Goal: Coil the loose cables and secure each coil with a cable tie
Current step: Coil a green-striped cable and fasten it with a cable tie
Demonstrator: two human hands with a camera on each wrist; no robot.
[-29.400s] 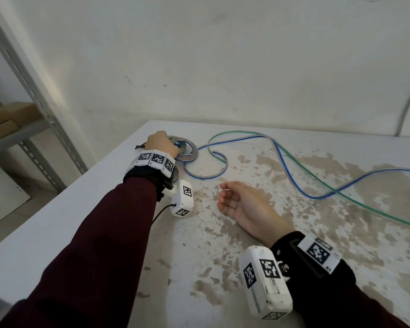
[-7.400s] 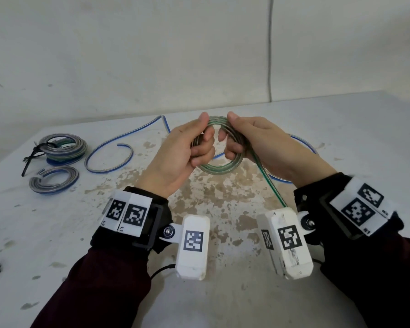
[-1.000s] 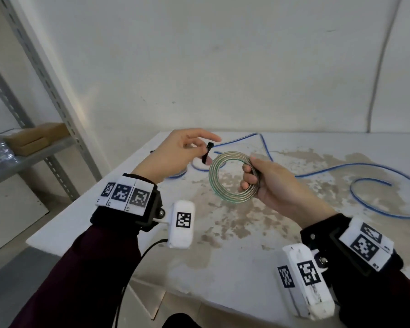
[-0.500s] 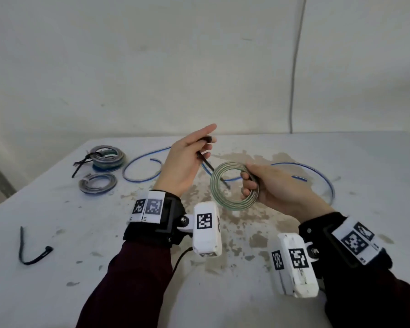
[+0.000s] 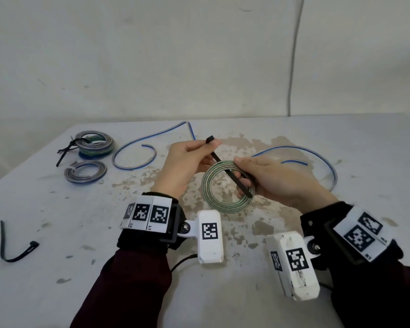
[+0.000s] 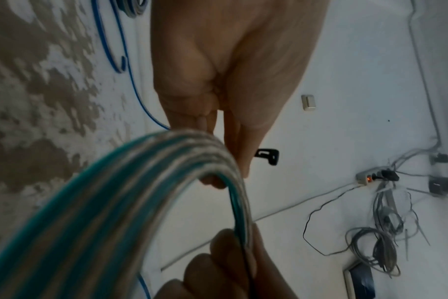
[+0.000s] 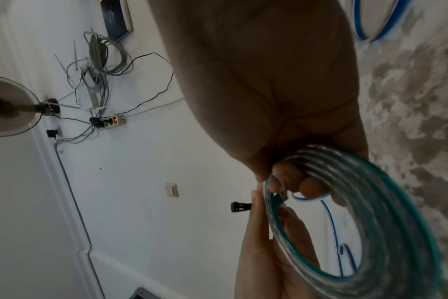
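My right hand (image 5: 246, 172) grips the right side of a coil of clear, green-striped cable (image 5: 207, 185), held upright just above the table (image 5: 57, 233). My left hand (image 5: 199, 150) pinches the head end of a black cable tie (image 5: 219, 159). The tie's tail slants down across the ring to my right fingers. The left wrist view shows the coil (image 6: 115, 192) close up and the tie head (image 6: 267, 156) sticking out past my left fingers. The right wrist view shows my right fingers curled through the coil (image 7: 371, 222).
Two coils lie at the back left: one (image 5: 95, 144) bound with a black tie, and one (image 5: 84, 171) in front of it. A loose blue cable (image 5: 133, 150) loops across the back of the table. A spare black tie (image 5: 10, 247) lies near the left edge.
My left hand has carried the tie over to the coil, and its tail now reaches across the ring to my right fingers. The right hand still holds the coil.
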